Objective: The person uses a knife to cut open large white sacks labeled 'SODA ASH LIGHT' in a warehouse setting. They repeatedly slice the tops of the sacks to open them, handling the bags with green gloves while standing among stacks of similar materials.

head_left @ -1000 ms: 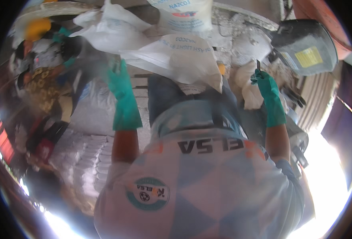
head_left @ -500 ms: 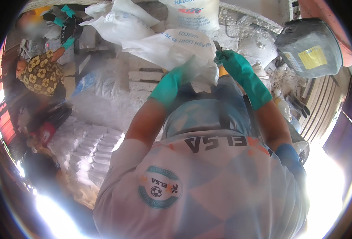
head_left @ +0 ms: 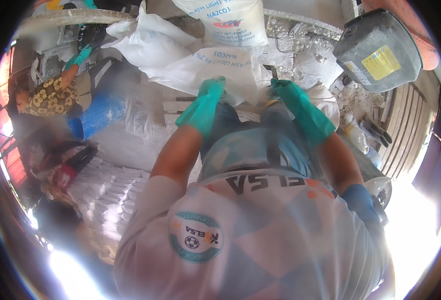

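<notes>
A white woven sack (head_left: pixel 220 62) with blue print lies across in front of me, its near edge sagging toward my knees. At that near edge my left hand (head_left: pixel 208 100), in a green rubber glove, is closed on the sack. My right hand (head_left: pixel 293 95), gloved the same, is closed at the sack's right corner. A narrow dark blade showed in it earlier; now it is mostly hidden by the fingers and the sack.
Behind stands a full printed sack (head_left: pixel 235 25). To the right are a grey plastic container (head_left: pixel 378 55) with a yellow label and wooden slats (head_left: pixel 405 135). At left, a blue barrel (head_left: pixel 100 116) lies near a co-worker in a patterned shirt (head_left: pixel 53 97). White sacks (head_left: pixel 110 190) are stacked nearer.
My right hand has lowered its blade to the sack's right corner. My left hand has shifted left along the edge. A blue barrel has come into plain view beside the co-worker.
</notes>
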Motion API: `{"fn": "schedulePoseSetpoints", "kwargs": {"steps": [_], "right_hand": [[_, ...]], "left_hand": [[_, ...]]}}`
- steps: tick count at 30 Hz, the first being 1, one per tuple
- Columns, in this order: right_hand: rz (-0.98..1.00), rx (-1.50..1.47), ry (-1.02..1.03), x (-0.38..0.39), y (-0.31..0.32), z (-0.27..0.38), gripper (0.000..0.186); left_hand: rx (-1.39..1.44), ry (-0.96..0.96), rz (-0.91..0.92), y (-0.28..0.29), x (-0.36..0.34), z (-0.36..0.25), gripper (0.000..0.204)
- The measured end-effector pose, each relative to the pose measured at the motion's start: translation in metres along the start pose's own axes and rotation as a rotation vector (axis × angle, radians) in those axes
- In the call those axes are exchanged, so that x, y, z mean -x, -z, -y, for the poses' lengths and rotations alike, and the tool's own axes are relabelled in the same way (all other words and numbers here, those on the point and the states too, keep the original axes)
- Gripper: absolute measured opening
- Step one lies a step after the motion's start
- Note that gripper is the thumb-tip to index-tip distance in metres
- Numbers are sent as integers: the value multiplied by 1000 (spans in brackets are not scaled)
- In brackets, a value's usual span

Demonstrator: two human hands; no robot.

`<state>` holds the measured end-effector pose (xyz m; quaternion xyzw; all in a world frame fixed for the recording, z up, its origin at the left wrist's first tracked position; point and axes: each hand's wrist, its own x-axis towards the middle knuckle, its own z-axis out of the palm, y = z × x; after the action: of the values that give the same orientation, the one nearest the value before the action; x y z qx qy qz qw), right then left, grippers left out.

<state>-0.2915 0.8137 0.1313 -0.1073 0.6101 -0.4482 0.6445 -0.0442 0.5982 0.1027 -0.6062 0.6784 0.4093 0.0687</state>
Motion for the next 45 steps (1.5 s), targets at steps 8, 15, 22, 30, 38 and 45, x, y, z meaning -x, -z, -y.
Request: {"fn": "schedulePoseSetpoints", "kwargs": {"steps": [8, 15, 22, 30, 38, 45], "right_hand": [[-27, -493, -402, 25, -30, 27, 37], [121, -401, -199, 21, -35, 9, 33], [-15, 496, 216, 19, -31, -12, 30], [207, 457, 122, 7, -52, -74, 25], [369, -421, -290, 59, -37, -58, 42], [400, 58, 43, 67, -53, -28, 31]], "left_hand": [[-158, 121, 59, 27, 51, -37, 40], [544, 348, 102, 43, 103, -12, 47], [580, 411, 510, 23, 151, -58, 62], [673, 217, 339, -34, 138, 3, 59], [571, 342, 166, -28, 130, -15, 66], [270, 241, 267, -35, 83, -13, 74]]}}
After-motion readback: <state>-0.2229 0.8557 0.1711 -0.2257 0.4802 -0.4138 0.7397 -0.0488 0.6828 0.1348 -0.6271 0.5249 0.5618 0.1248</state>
